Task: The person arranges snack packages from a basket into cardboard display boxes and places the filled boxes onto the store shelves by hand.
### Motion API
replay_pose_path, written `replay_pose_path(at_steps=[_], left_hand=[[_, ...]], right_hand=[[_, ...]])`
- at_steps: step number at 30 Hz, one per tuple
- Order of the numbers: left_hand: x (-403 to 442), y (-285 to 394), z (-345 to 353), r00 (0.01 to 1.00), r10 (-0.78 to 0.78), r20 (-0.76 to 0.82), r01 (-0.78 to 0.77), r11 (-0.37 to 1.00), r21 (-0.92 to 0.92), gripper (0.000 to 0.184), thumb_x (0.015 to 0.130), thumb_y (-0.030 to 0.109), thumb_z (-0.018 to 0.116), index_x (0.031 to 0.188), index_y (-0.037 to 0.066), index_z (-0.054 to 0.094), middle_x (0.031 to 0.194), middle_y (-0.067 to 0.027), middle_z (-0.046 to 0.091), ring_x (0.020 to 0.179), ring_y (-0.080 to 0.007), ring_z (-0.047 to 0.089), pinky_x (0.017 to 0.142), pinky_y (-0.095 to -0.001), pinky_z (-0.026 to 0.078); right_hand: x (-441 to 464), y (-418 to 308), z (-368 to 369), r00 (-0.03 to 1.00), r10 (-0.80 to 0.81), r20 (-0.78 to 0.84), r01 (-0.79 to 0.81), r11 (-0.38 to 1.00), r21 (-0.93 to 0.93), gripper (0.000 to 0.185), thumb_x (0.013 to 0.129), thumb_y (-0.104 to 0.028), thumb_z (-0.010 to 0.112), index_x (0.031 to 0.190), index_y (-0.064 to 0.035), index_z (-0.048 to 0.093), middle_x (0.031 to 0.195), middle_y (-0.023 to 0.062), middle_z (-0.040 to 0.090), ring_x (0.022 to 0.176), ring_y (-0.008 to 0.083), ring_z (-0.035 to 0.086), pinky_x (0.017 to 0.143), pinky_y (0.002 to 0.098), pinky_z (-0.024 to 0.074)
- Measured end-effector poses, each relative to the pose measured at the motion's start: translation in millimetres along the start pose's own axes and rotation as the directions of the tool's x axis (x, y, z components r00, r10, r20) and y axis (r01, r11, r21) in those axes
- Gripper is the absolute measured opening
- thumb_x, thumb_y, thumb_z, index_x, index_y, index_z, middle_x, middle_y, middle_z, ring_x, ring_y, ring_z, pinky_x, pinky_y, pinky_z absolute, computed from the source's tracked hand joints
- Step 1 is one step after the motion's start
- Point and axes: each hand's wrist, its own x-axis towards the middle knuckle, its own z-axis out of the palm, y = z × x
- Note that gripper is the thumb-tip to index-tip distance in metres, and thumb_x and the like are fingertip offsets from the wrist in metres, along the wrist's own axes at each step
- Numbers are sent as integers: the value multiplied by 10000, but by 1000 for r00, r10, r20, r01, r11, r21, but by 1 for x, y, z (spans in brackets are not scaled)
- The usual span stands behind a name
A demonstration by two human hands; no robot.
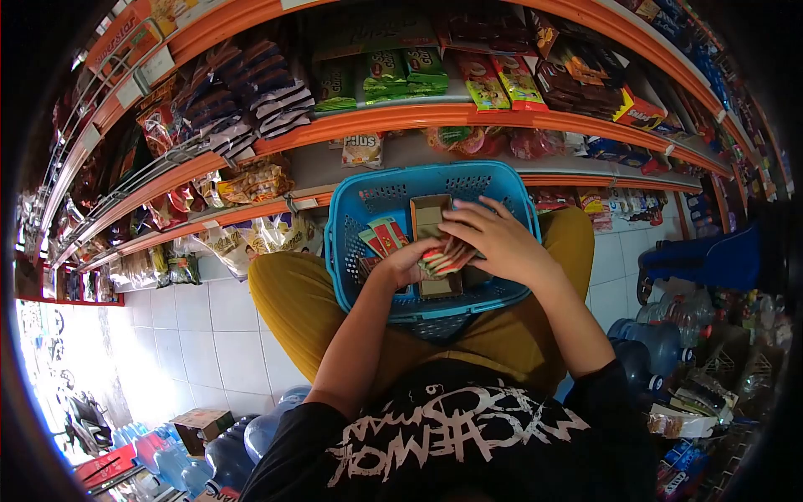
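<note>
A blue plastic basket [338, 251] rests on my lap between my bent knees. Inside it stands an open cardboard box [428, 211], and to its left lie several red and green packets [386, 237]. My left hand [406, 263] is closed round a small stack of red and green packets [442, 260] above the lower part of the box. My right hand [495, 237] reaches over from the right, its fingers bent against the right side of the same stack. Its fingertips are partly hidden behind the packets.
Orange-edged shelves [368, 117] with packaged snacks curve across the front and both sides. Large blue water bottles [657, 345] stand at the right, others at the lower left beside a cardboard box [201, 425]. Another person's dark blue clothing [711, 261] shows at the right.
</note>
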Motion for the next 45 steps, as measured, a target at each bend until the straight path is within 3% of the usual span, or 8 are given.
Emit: replay_pose_path(at_steps=[6,13,20,27,29,35,39,45], left_hand=[[-4,3,3,994,-106,31,102,989,110,393,885,377,532,1133,72,544,1044,-80,632,908,-183,629,761,-310,526],[12,-10,-11,1000,25,13,-19,934,-358,457,967,350,329,1241,-2,432,1193,-206,512,1048,-331,560,928,-413,492],[8,-18,-12,990,-91,-105,41,912,-408,547,972,423,203,1298,21,381,1201,-217,504,1077,-360,539,907,-375,502],[18,-24,-16,980,-159,-117,104,920,-379,685,927,559,168,1323,29,346,1269,-290,407,1087,-373,529,897,-355,504],[16,-24,-13,978,-149,-145,85,922,-377,736,907,601,179,1337,23,327,1288,-312,371,1094,-371,525,894,-351,505],[24,-35,-23,967,-220,-129,227,973,46,990,836,695,309,1127,-248,398,1126,-342,509,1056,-315,570,857,-321,510],[36,-44,-26,960,-144,-240,246,843,479,752,870,563,443,1102,-151,488,1062,-266,575,945,-273,620,801,-320,528],[39,-45,-21,965,-18,-260,167,809,564,553,886,439,511,1145,-48,482,1069,-216,563,888,-256,633,744,-327,538]], right_hand=[[3,15,6,974,50,220,-105,963,249,428,682,-96,695,1097,-135,596,1092,67,603,1046,235,549,903,373,421],[29,66,48,992,50,115,-106,821,561,274,703,-15,636,975,-48,639,928,111,650,857,269,620,741,343,483],[58,107,89,841,212,499,-525,547,652,289,753,-65,694,1030,-11,630,857,83,650,734,138,617,622,271,529],[88,122,118,735,297,610,-623,651,434,309,687,-54,735,984,-23,658,832,101,669,714,163,635,603,294,523],[100,116,120,813,281,510,-441,870,223,345,620,-65,763,952,-40,674,858,135,671,732,211,646,624,342,517],[120,101,129,812,450,371,-481,877,-11,252,731,-21,620,963,-91,688,968,152,648,884,326,625,765,420,509],[113,95,147,839,499,216,-500,864,-56,245,766,-12,545,943,-103,687,960,163,645,904,327,618,764,423,511],[87,82,151,939,342,-27,-343,938,-43,292,745,-42,567,1030,-96,603,921,159,624,866,319,622,713,426,516]])
